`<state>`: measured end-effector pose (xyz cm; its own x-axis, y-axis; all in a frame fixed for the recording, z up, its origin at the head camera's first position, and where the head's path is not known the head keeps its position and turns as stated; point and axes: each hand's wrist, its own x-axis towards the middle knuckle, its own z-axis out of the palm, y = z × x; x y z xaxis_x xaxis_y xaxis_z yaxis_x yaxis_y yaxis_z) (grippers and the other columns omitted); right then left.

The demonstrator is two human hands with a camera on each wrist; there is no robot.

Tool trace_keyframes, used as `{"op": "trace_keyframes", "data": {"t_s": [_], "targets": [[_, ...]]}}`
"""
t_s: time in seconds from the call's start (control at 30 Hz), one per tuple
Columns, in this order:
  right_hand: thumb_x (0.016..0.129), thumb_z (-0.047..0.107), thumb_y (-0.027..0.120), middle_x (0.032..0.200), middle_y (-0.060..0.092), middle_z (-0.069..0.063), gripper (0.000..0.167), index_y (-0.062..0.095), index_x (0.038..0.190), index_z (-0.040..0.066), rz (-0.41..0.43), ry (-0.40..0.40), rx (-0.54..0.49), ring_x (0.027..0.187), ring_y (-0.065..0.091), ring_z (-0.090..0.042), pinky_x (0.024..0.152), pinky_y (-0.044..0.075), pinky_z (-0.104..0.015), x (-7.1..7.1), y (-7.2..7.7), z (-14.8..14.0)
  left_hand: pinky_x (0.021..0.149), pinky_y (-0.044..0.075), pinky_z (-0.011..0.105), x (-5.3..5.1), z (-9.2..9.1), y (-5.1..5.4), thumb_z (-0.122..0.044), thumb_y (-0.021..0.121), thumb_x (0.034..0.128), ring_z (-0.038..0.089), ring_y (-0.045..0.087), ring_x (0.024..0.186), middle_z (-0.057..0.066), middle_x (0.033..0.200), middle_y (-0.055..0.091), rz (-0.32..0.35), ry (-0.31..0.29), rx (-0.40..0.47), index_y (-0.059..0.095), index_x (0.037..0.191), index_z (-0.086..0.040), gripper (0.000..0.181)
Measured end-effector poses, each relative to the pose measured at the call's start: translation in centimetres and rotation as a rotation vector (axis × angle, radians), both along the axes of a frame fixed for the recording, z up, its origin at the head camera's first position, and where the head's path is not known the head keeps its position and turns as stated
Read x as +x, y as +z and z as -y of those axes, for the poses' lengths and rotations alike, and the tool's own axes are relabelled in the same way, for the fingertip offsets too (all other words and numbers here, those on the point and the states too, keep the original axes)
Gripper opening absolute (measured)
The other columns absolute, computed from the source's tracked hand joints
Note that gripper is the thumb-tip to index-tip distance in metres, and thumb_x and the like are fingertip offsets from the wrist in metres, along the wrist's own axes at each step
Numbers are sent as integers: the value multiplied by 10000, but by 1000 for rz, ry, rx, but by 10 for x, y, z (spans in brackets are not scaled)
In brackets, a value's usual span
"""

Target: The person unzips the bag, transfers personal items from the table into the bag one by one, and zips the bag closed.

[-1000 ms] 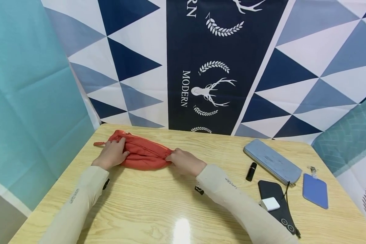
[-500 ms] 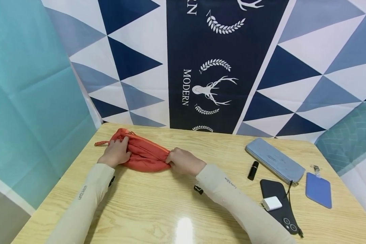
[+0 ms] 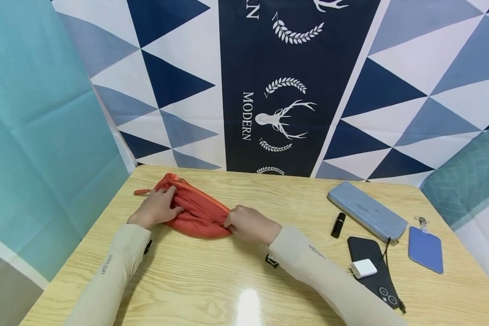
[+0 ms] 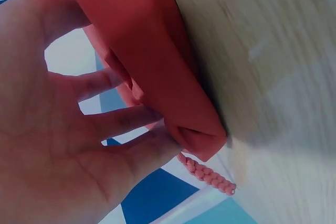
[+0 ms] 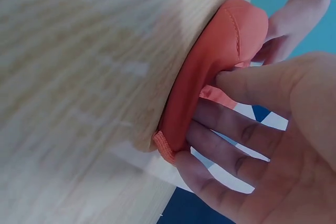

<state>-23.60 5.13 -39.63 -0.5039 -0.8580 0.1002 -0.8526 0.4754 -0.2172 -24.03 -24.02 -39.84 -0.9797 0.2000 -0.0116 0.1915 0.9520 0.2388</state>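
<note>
A red zip pouch (image 3: 197, 226) with an orange zip lies on the wooden table at the back left. Its fabric is folded and slack, and a braided red cord (image 4: 207, 174) hangs from its left end. My left hand (image 3: 156, 206) holds the left part from above, fingers spread over the fabric with the thumb apart; some fingertips are hidden by the cloth. At the opposite end, my right hand (image 3: 250, 222) grips the pouch's corner between thumb and fingers. The right wrist view shows the right thumb and fingers (image 5: 231, 124) around the red edge.
On the right lie a light-blue zip wallet (image 3: 366, 210), a black lipstick-like tube (image 3: 338, 225), a black phone (image 3: 364, 249), a white charger plug (image 3: 363, 268) with a black cable, and a blue badge holder (image 3: 425, 250). A patterned cloth (image 3: 187, 117) stands behind the table.
The pouch has shifted slightly right and toward me, its right end lower than before. Both hands have moved with it. The left thumb now stands farther from the fingers.
</note>
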Motion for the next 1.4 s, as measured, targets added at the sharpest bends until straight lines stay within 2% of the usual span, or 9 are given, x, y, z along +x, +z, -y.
{"op": "trace_keyframes", "data": {"t_s": [0.2,0.37,0.5,0.67,0.83,1.07,1.3,1.4], "targets": [[856,-68,579,641,419,65,304,618,642,145,22,-25,35,626,362,-103,576,335,-221,12,1,-7,1010,372,652,2,-9,-4,-306,658,935,596,356,1294,359,1402,440,13,-2,14,405,1452,33,668],[847,-59,588,617,390,77,340,545,616,186,3,-22,46,602,337,-92,556,317,-206,23,1,-14,987,393,656,7,-16,-9,-300,668,928,575,348,1308,340,1406,446,-3,-17,40,425,1456,1,654],[827,-64,585,606,362,80,333,529,606,179,-5,-9,39,588,313,-77,538,301,-187,34,2,-17,972,408,659,11,-21,-12,-285,678,926,567,343,1317,323,1418,447,-21,-24,44,437,1459,-18,643],[814,-34,604,599,407,95,299,540,615,180,-41,-5,59,569,350,-51,520,342,-189,53,2,-20,997,390,660,13,-32,-12,-239,691,916,563,329,1340,306,1427,452,-38,-73,58,452,1453,-26,625],[829,15,634,615,485,110,250,601,653,190,-75,-1,79,580,451,-46,537,416,-225,69,1,-26,1004,395,641,15,-43,-11,-225,700,909,520,337,1361,277,1451,444,-36,-116,61,450,1464,-42,636],[878,54,644,682,518,107,194,672,735,182,-100,29,113,633,475,-27,578,442,-208,86,0,-36,1005,417,605,17,-55,-12,-222,728,894,472,380,1349,249,1444,465,-49,-172,62,476,1447,-48,632],[912,162,680,766,530,75,34,708,894,152,-202,74,146,702,483,-46,611,425,-206,110,-1,-50,1012,420,592,22,-69,-11,-220,729,902,446,381,1369,239,1465,447,-55,-224,47,483,1446,-60,618],[918,206,683,799,556,62,71,705,934,140,-251,109,150,731,502,-54,624,435,-201,121,-3,-54,1023,419,578,26,-76,-12,-203,732,903,432,387,1375,238,1473,439,-56,-257,54,482,1447,-62,616]]}}
